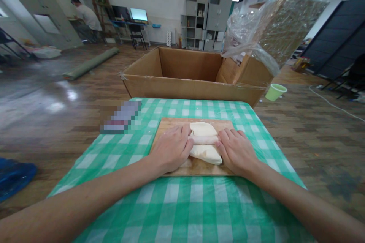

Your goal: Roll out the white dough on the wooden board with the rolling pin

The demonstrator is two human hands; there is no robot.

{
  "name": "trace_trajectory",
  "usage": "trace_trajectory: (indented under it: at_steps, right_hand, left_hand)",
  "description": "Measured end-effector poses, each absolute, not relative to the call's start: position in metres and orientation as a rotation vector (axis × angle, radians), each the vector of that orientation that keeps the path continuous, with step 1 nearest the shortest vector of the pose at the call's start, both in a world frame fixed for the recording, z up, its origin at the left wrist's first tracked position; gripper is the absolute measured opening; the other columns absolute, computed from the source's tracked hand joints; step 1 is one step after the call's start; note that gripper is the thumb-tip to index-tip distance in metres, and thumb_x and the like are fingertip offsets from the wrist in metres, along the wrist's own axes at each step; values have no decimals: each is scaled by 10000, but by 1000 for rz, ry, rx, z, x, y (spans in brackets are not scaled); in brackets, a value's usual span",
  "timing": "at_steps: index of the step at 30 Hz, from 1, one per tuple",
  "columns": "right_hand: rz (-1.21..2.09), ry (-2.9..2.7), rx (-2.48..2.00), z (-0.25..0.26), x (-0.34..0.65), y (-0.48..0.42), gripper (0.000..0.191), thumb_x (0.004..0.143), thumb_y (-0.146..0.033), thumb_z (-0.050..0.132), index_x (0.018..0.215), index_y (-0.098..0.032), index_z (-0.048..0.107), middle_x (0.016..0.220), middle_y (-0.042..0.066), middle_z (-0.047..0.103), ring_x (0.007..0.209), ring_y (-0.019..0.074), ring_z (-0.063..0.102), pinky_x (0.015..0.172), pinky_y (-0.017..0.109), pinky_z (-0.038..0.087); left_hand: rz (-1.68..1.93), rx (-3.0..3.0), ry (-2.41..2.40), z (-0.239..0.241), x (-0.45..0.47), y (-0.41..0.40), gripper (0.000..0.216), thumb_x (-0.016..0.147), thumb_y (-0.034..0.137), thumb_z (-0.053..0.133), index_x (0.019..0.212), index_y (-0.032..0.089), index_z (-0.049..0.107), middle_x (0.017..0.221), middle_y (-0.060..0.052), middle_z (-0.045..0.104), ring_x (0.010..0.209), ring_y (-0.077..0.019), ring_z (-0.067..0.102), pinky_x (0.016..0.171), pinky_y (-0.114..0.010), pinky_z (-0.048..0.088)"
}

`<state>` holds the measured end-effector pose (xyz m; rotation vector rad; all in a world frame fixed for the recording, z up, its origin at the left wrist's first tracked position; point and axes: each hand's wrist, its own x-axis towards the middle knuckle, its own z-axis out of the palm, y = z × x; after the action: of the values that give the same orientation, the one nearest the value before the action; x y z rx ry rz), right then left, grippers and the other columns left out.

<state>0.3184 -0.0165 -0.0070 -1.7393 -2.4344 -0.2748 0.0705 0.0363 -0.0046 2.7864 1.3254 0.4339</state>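
Observation:
A pale slab of dough [205, 151] lies on a wooden board [171, 126] with a light rolling pin [204, 139] across its middle. My left hand [171, 148] rests palm down over the pin's left end, fingers curled on it. My right hand [236, 151] lies over the pin's right end the same way. The board sits on a table covered with a green and white checked cloth [182, 201].
A large open cardboard box [196, 87] stands just beyond the table's far edge, with a plastic-wrapped bundle [273, 26] leaning out of it. A green cup [275, 92] sits on the floor to the right. A person [87, 17] works far off at the back left.

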Motion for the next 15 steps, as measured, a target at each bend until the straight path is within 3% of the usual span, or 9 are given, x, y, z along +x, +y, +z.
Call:
trace_trajectory:
  at_steps: [3, 6, 10, 15]
  right_hand:
    - [-227, -2445, -1689, -7, 319, -24, 398, 1104, -422, 293, 1087, -189, 614, 1065, 110, 690, 988, 295, 566, 937, 448, 363]
    - [-199, -2435, -1634, -9, 321, -31, 435, 1101, -417, 315, 1302, -145, 589, 1228, 139, 673, 1081, 310, 557, 994, 472, 365]
    - [-199, -2430, -1612, -14, 323, -34, 565, 1100, -436, 308, 1530, -96, 445, 1374, 179, 632, 1153, 329, 560, 1032, 498, 372]
    - [-233, -2441, -1632, -13, 325, -21, 715, 1101, -495, 260, 1665, -63, 178, 1464, 222, 590, 1195, 365, 591, 979, 527, 435]
  left_hand:
    - [421, 2785, 1340, -4, 70, 31, 256, 1055, 327, 355, 1100, 180, 560, 1090, -134, 686, 1008, -290, 642, 897, -441, 497]
    - [430, 2803, 1349, -5, 69, 27, 248, 1045, 332, 377, 1103, 179, 563, 1102, -142, 681, 1024, -303, 634, 898, -454, 493]
    - [451, 2814, 1333, -6, 68, 25, 241, 1039, 331, 388, 1086, 182, 571, 1124, -144, 672, 1041, -308, 620, 914, -468, 486]
    - [463, 2814, 1292, -5, 70, 33, 260, 1055, 333, 362, 1078, 187, 576, 1125, -125, 653, 1044, -296, 601, 929, -467, 480]
